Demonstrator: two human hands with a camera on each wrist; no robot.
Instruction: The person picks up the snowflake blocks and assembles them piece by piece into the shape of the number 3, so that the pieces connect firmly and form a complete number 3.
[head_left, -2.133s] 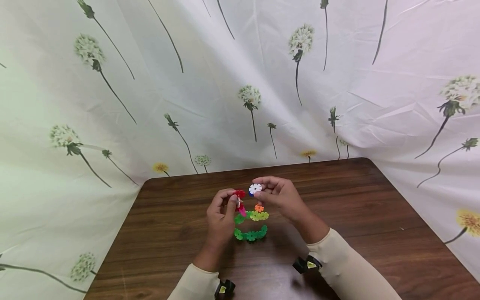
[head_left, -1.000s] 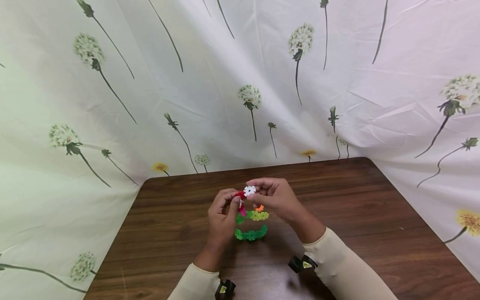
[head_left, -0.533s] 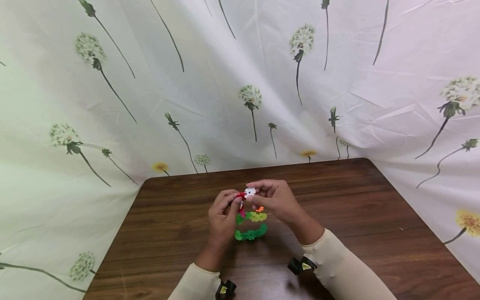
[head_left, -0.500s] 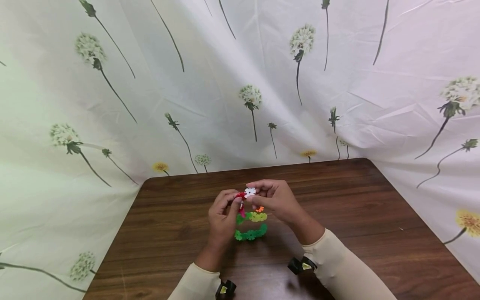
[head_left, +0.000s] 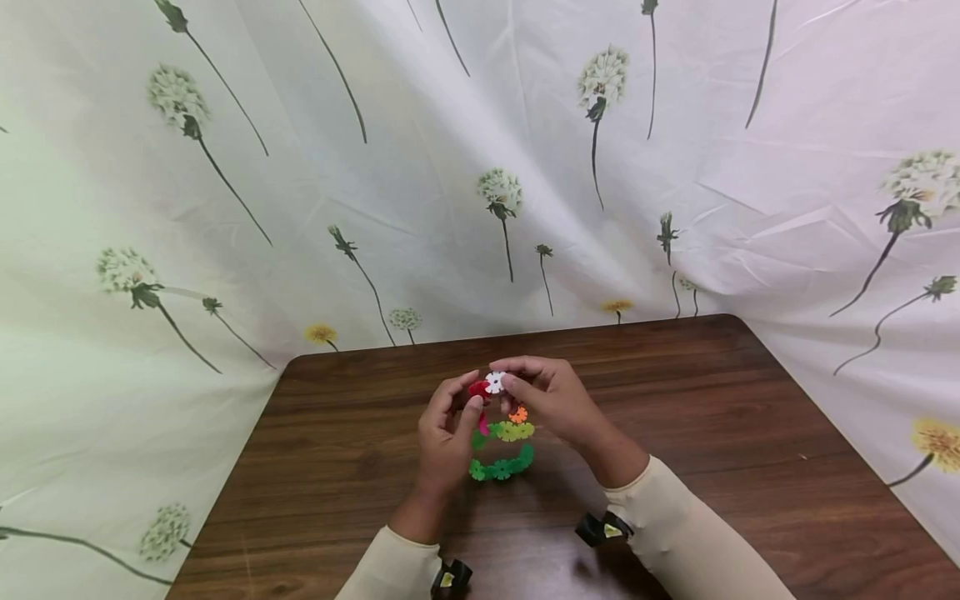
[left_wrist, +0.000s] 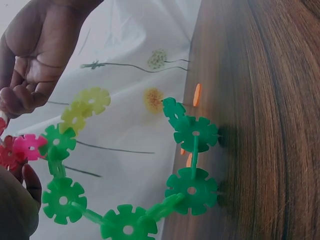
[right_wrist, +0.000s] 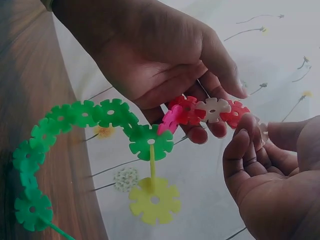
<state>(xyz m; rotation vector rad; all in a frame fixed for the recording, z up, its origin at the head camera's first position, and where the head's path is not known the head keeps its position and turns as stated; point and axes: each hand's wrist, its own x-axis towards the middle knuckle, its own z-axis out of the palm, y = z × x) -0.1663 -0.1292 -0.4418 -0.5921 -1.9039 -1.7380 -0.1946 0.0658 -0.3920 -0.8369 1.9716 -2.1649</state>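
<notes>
My left hand holds a chain of snap-together flower discs at its red end, fingers curled behind the red discs and a white one between them, thumb lifted off in the right wrist view. My right hand pinches a white flower disc right at the last red disc. From the red end the chain runs through a pink disc into a curve of green discs hanging below my hands. Yellow discs branch off near the pink one.
An orange flower disc shows beyond the chain, and further orange pieces appear on the table in the left wrist view. The brown wooden table meets a white dandelion-print cloth at its back and sides.
My right hand has moved left, bringing the white disc from apart to against the red end. Its thumb now lies over the disc's right side. My left fingers have spread slightly.
</notes>
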